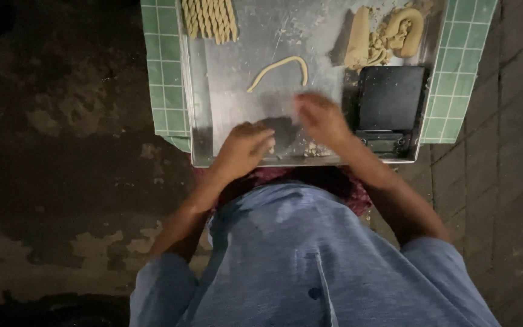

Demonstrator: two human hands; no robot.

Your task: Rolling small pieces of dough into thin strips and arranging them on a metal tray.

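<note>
Head view, looking down on a metal tray set on a green tiled cloth. Count: one loose dough rope; one batch of twisted dough sticks at the tray's far left corner, too close-packed to number; one dough heap at the far right, a slab, a looped roll and crumbs; one black digital scale on the tray's right side. Dough rope: pale beige, thin, bent in a shallow arch, lying mid-tray, apart from both hands. Left hand rests knuckles-up at the near rim, fingers curled; whether it pinches anything cannot be told. Right hand blurred, palm down on the tray; grip cannot be told.
</note>
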